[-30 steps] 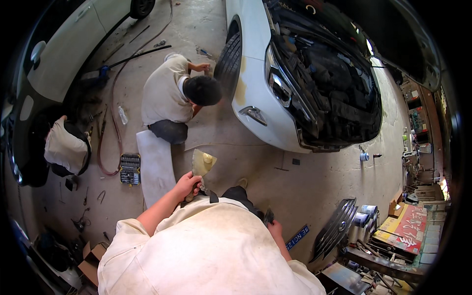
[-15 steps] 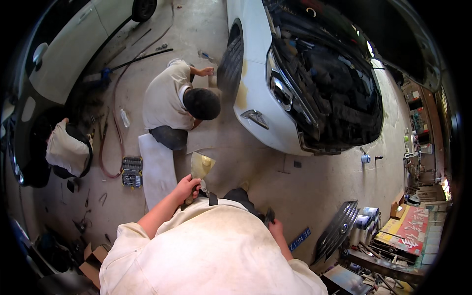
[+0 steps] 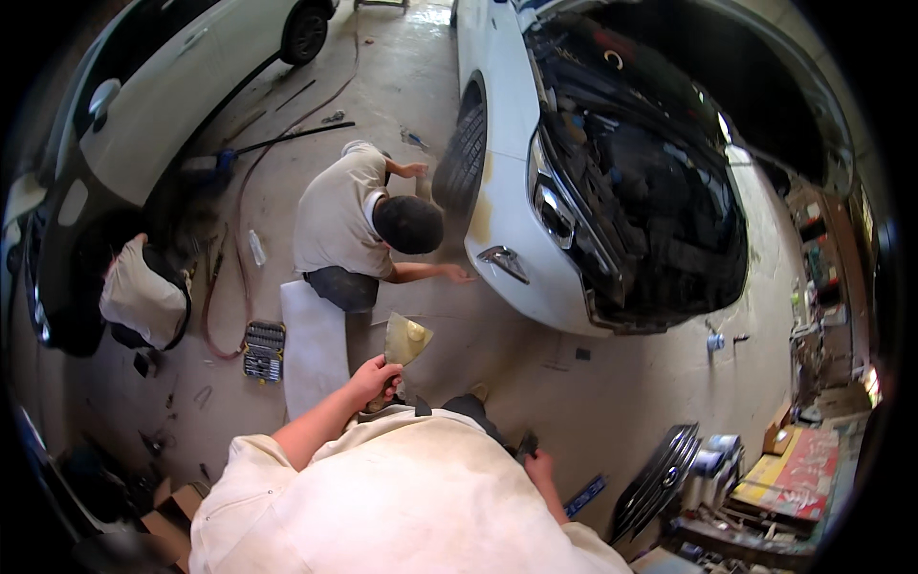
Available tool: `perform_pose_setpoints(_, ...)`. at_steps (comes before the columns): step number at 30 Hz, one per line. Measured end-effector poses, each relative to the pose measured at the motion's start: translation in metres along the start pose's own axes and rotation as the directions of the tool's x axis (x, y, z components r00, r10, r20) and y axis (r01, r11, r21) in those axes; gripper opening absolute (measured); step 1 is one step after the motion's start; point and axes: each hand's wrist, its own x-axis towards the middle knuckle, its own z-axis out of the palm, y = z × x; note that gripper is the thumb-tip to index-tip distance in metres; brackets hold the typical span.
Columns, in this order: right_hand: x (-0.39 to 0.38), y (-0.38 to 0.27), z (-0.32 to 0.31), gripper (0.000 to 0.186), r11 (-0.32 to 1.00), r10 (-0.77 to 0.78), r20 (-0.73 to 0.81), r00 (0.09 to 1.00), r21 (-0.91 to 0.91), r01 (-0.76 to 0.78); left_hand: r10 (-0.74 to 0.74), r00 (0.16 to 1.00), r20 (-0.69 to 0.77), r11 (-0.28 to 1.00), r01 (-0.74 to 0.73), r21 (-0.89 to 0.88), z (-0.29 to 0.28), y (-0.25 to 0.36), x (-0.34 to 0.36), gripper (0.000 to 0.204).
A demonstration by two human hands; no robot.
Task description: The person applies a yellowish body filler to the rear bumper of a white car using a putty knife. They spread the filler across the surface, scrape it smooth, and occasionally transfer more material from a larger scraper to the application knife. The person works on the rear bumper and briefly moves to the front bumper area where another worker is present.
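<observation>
My left hand (image 3: 371, 381) is closed around the handle of a putty knife (image 3: 396, 342), held up in front of my body. A lump of yellowish putty (image 3: 415, 332) sits on its broad blade. Down at my right side, my right hand (image 3: 539, 466) grips a dark, flat-looking tool (image 3: 527, 444) whose kind I cannot make out. Ahead of me is a white car (image 3: 521, 182) with its hood up and yellowish patches (image 3: 481, 222) on the fender and bumper beside the front wheel. Both my hands are away from the car.
A co-worker (image 3: 346, 225) crouches by the front wheel; another person (image 3: 145, 298) is low beside the second car (image 3: 158, 91). A white sheet (image 3: 314, 349), socket set (image 3: 264, 351) and hose (image 3: 241, 249) lie at left. At right are a grille (image 3: 655, 480) and cans (image 3: 715, 457).
The view has shifted, so the cars and co-workers sit lower and further right. The nearer co-worker has stretched an arm toward the bumper. Both my hands keep their holds.
</observation>
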Motion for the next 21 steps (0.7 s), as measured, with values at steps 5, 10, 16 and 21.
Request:
perform_pose_setpoints(5, 0.008, 0.009, 0.007, 0.028, 0.994, -0.074, 0.063, 0.995, -0.079, 0.079, 0.017, 1.000, -0.017, 1.000, -0.016, 0.017, 0.002, 0.005, -0.004, 0.008)
perform_pose_setpoints(10, 0.004, 0.005, -0.006, 0.027, 0.998, -0.010, 0.118, 0.993, -0.062, 0.017, 0.018, 1.000, 0.020, 1.000, -0.019, 0.008, 0.004, 0.000, -0.002, 0.010)
perform_pose_setpoints(16, 0.002, 0.002, -0.015, 0.027, 0.994, -0.026, 0.118, 0.993, -0.105, 0.039, 0.021, 1.000, 0.012, 1.000, -0.021, 0.003, -0.002, -0.008, -0.006, 0.011)
perform_pose_setpoints(21, 0.012, 0.001, -0.015, 0.031, 0.983, -0.066, 0.151, 0.986, -0.161, 0.090, 0.025, 1.000, -0.010, 0.999, -0.026, -0.019, -0.008, -0.015, -0.005, 0.011)
